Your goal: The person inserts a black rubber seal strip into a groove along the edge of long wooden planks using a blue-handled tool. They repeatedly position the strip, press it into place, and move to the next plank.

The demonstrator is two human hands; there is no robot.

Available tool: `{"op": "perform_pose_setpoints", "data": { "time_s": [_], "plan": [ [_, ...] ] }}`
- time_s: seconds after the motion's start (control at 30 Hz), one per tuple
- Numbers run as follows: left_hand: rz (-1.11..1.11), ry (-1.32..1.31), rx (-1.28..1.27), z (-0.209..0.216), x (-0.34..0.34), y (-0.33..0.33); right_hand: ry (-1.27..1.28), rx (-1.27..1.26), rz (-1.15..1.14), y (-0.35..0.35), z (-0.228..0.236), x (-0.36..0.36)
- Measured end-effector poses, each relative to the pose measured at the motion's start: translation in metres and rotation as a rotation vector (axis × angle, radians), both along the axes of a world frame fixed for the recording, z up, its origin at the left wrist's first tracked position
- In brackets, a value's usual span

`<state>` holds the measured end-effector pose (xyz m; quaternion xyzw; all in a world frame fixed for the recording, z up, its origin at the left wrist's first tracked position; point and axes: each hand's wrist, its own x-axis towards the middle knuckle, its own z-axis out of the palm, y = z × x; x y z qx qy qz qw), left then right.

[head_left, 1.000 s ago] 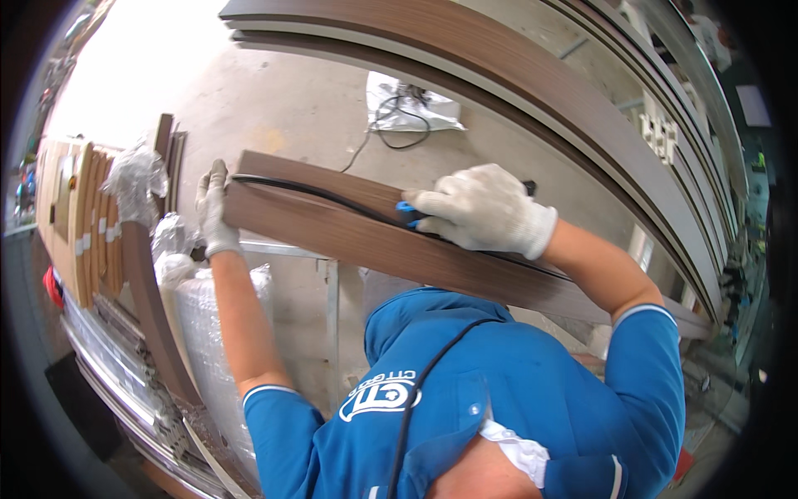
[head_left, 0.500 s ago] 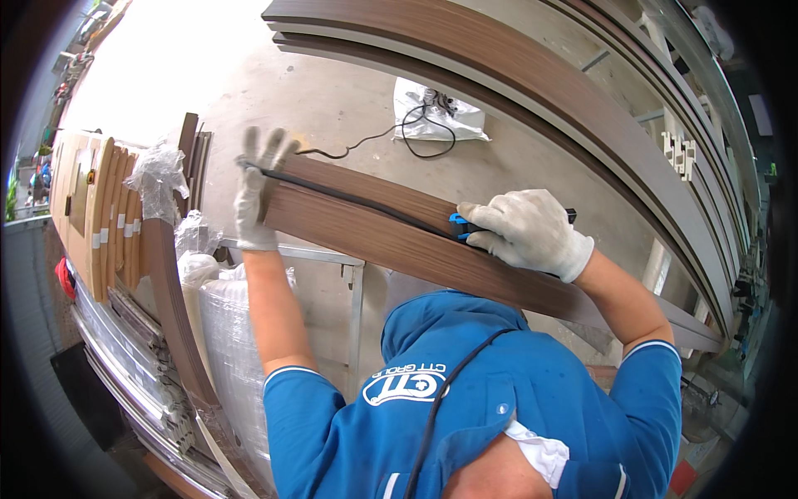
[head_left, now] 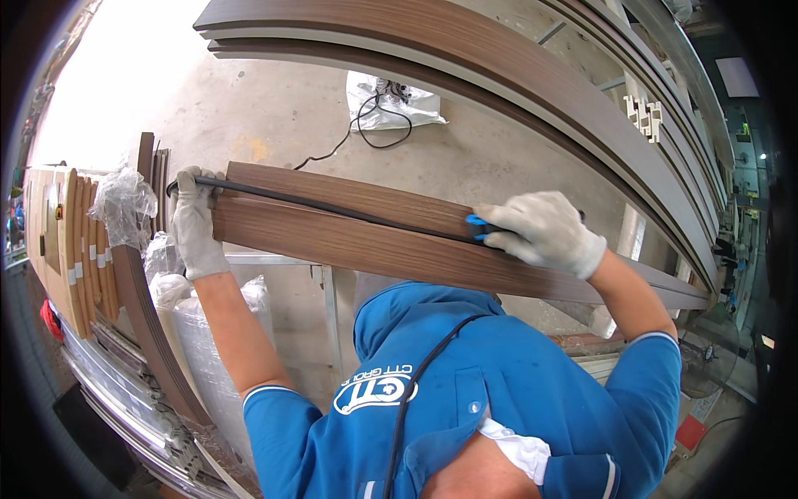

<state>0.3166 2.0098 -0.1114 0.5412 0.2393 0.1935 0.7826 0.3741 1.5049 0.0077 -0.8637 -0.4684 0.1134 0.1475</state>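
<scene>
A long brown wood-grain profile (head_left: 349,243) stretches in front of me, with a groove along its length. Over it runs a black rubber strip (head_left: 320,202), from the profile's left end to my right hand. My left hand (head_left: 198,226), in a pale work glove, is closed on the strip's left end, just beside the end of the profile. Gloved as well, my right hand (head_left: 544,234) grips a blue and black hand tool (head_left: 482,227) against the profile, where the strip meets it. The palm hides most of the tool.
Several more brown profiles (head_left: 399,33) lie beyond, curving to the right. On the floor is a white bag (head_left: 399,112) with a black cord on it. Wrapped boards (head_left: 75,241) and plastic-wrapped bundles (head_left: 212,349) stand at left, near a metal frame (head_left: 330,308).
My left hand's spread fingers have closed on the strip, and the hand has moved left to beyond the profile's end. The right hand still grips the tool. The whole view has shifted somewhat.
</scene>
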Motion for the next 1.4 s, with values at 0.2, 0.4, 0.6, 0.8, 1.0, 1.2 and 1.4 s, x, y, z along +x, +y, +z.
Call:
{"op": "perform_pose_setpoints", "data": {
  "time_s": [0.2,0.4,0.6,0.8,1.0,1.2,1.4],
  "plan": [
    [0.006,-0.065,-0.119,-0.002,0.0,-0.01,-0.043,-0.01,-0.048,-0.006,-0.002,-0.012],
    [0.06,-0.091,-0.221,0.004,-0.001,-0.015,-0.077,0.054,0.081,0.056,-0.015,0.008],
    [0.208,0.003,-0.193,0.005,-0.006,-0.022,-0.105,0.086,0.172,0.158,-0.023,0.029],
    [0.18,0.014,-0.217,0.01,-0.006,-0.023,-0.069,0.035,0.165,0.215,-0.024,0.037],
    [-0.02,-0.221,-0.265,0.004,-0.003,-0.023,-0.065,0.019,0.132,0.213,-0.017,0.032],
    [-0.075,-0.225,-0.201,-0.004,-0.003,-0.014,-0.088,0.064,0.133,0.21,-0.023,0.031],
    [0.094,-0.087,-0.241,-0.005,-0.004,-0.021,-0.147,0.092,0.143,0.184,-0.019,0.025]
  ]
}}
